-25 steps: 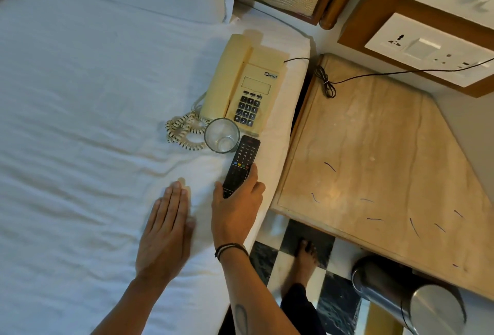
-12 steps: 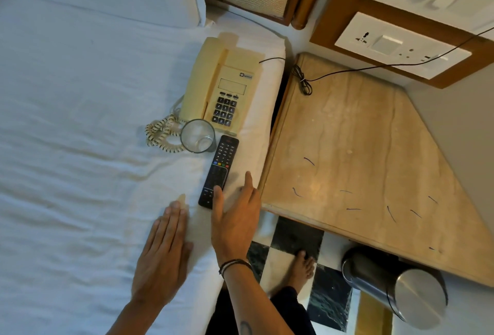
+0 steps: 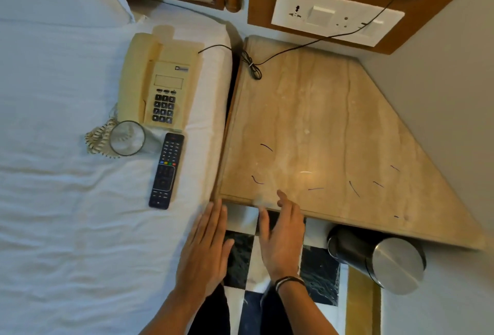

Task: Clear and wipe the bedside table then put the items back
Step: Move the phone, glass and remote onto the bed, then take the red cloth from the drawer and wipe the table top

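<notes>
A: Where are the items sitting?
B: Telephone (image 3: pixel 160 81), glass (image 3: pixel 127 138) and remote (image 3: pixel 167 171) are lying on the bed (image 3: pixel 53 201) at 10 o'clock, likely parked off the bench (image 3: pixel 320 126) for wiping.
A: Grips?
B: At 6. Left grip (image 3: pixel 205 249) and right grip (image 3: pixel 280 238) are both hanging released, holding nothing, the right over the bench's near edge.
A: Obstacles?
B: Cable (image 3: pixel 251 67) is trailing at 12, dark strands (image 3: pixel 354 189) are littering the bench, and a bin (image 3: pixel 379 262) is standing at 4.

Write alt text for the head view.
Open, empty left hand and right hand at the near edge of a bedside table bearing thin dark marks. Cream telephone, glass and black remote sit on the white bed beside it.
</notes>
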Tool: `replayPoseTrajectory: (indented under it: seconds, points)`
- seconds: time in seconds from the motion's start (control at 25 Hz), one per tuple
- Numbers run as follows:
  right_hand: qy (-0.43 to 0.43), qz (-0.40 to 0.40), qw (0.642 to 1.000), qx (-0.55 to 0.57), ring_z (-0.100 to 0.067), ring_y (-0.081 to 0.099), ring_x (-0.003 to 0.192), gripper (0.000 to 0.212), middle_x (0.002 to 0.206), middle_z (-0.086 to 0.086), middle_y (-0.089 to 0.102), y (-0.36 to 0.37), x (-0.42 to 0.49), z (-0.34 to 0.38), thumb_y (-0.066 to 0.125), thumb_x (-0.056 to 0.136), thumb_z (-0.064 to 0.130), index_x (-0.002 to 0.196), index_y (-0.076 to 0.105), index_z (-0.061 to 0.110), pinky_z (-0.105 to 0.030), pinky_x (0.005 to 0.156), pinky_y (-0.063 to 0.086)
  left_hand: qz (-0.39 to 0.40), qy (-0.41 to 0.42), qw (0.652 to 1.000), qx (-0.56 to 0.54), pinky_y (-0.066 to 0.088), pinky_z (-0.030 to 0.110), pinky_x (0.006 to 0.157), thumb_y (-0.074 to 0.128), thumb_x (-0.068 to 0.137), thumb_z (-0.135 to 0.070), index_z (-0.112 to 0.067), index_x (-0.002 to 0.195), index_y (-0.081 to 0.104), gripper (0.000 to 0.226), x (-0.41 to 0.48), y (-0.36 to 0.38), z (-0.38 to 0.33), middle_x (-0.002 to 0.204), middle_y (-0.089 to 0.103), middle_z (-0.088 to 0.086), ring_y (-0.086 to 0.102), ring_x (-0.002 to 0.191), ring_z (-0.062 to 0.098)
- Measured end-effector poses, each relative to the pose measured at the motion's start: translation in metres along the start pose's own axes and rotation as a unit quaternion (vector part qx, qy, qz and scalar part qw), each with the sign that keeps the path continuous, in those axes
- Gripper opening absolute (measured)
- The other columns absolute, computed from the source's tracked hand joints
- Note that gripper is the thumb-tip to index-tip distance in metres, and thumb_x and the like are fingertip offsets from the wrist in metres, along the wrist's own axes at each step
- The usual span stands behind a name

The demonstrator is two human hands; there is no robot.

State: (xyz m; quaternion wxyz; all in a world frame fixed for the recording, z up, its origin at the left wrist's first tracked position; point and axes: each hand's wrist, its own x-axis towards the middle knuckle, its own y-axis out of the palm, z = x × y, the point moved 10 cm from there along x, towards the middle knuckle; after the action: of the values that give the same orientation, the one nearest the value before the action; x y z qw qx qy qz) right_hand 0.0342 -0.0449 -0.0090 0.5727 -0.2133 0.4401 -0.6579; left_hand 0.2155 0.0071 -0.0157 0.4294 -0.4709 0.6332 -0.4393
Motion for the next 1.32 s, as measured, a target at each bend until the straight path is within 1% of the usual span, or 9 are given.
replayPoseTrajectory:
  seconds: [0.24, 0.36, 0.6, 0.76, 0.88, 1.0, 1.12, 1.2, 1.32]
  points:
    - [-0.04, 0.077, 0.994, -0.073, -0.02, 0.063, 0.087, 0.022, 0.095, 0.005, 0.07, 0.032, -0.002, -0.061, 0.057, 0.106, 0.041, 0.102, 0.069, 0.024, -0.035, 0.078, 0.049, -0.022, 0.019, 1.0, 0.008, 0.022, 0.051, 0.137, 0.031, 0.114, -0.04, -0.003, 0.171, 0.02, 0.069, 0.114, 0.022, -0.005, 0.181, 0.018, 0.018, 0.016, 0.169, 0.033]
    - [0.072, 0.168, 0.979, -0.09, -0.022, 0.066, 0.104, 0.034, 0.11, 0.003, 0.072, 0.065, -0.009, -0.095, 0.05, 0.106, 0.052, 0.117, 0.067, 0.025, -0.04, 0.09, 0.051, -0.015, 0.029, 0.998, 0.051, 0.025, 0.053, 0.137, 0.032, 0.117, -0.042, 0.0, 0.171, 0.02, 0.07, 0.149, 0.04, -0.002, 0.182, 0.015, 0.021, 0.016, 0.17, 0.035]
    - [0.272, 0.125, 0.952, 0.059, -0.043, 0.063, 0.115, 0.044, 0.124, -0.026, 0.069, 0.111, 0.03, -0.112, 0.059, 0.104, 0.032, 0.125, 0.065, -0.006, -0.046, 0.097, 0.053, -0.011, 0.039, 0.997, 0.066, 0.021, 0.055, 0.138, 0.024, 0.117, -0.044, 0.001, 0.172, 0.015, 0.071, 0.165, 0.061, -0.002, 0.182, 0.009, 0.022, 0.01, 0.171, 0.035]
    - [0.367, 0.013, 0.922, 0.126, -0.051, 0.06, 0.122, 0.043, 0.134, -0.033, 0.063, 0.101, 0.008, -0.119, 0.065, 0.101, 0.011, 0.135, 0.055, -0.013, -0.047, 0.101, 0.041, -0.017, 0.046, 0.998, 0.046, 0.019, 0.055, 0.138, 0.029, 0.116, -0.043, 0.0, 0.172, 0.015, 0.072, 0.167, 0.059, -0.001, 0.182, 0.009, 0.021, 0.009, 0.171, 0.034]
    - [0.448, -0.059, 0.866, 0.214, -0.051, 0.063, 0.119, 0.04, 0.131, -0.03, 0.065, 0.098, 0.011, -0.134, 0.061, 0.103, 0.015, 0.137, 0.053, -0.003, -0.054, 0.102, 0.051, -0.016, 0.062, 0.998, 0.025, 0.018, 0.055, 0.138, 0.035, 0.114, -0.042, 0.0, 0.172, 0.015, 0.074, 0.174, 0.059, -0.001, 0.183, 0.008, 0.02, 0.007, 0.171, 0.034]
    - [0.435, 0.006, 0.886, 0.162, -0.052, 0.067, 0.111, 0.021, 0.12, -0.031, 0.07, 0.099, 0.028, -0.142, 0.06, 0.1, 0.009, 0.111, 0.068, -0.007, -0.052, 0.09, 0.057, -0.025, 0.062, 0.997, 0.028, 0.017, 0.054, 0.138, 0.036, 0.114, -0.042, 0.0, 0.172, 0.014, 0.075, 0.176, 0.059, 0.002, 0.183, 0.006, 0.02, 0.006, 0.171, 0.033]
    - [0.42, 0.039, 0.896, 0.137, -0.051, 0.067, 0.109, 0.026, 0.119, -0.031, 0.07, 0.097, 0.027, -0.162, 0.061, 0.1, 0.014, 0.106, 0.069, -0.01, -0.051, 0.088, 0.056, -0.034, 0.058, 0.997, 0.034, 0.014, 0.052, 0.14, 0.034, 0.114, -0.044, 0.0, 0.172, 0.012, 0.076, 0.175, 0.062, 0.003, 0.183, 0.006, 0.02, 0.006, 0.171, 0.033]
    - [0.397, 0.052, 0.909, 0.118, -0.048, 0.067, 0.108, 0.028, 0.117, -0.027, 0.07, 0.097, 0.022, -0.167, 0.061, 0.101, 0.023, 0.104, 0.068, -0.004, -0.046, 0.084, 0.053, -0.033, 0.056, 0.997, 0.041, 0.013, 0.053, 0.14, 0.034, 0.115, -0.043, 0.0, 0.173, 0.011, 0.075, 0.174, 0.062, 0.004, 0.183, 0.005, 0.021, 0.006, 0.171, 0.034]
    - [0.353, 0.058, 0.929, 0.095, -0.046, 0.067, 0.095, 0.026, 0.088, -0.009, 0.063, 0.097, -0.006, -0.173, 0.057, 0.103, 0.031, 0.083, 0.054, 0.013, -0.039, 0.072, 0.046, -0.023, 0.055, 0.997, 0.052, 0.012, 0.052, 0.14, 0.034, 0.116, -0.042, 0.0, 0.173, 0.009, 0.075, 0.174, 0.061, 0.003, 0.183, 0.004, 0.021, 0.005, 0.172, 0.034]
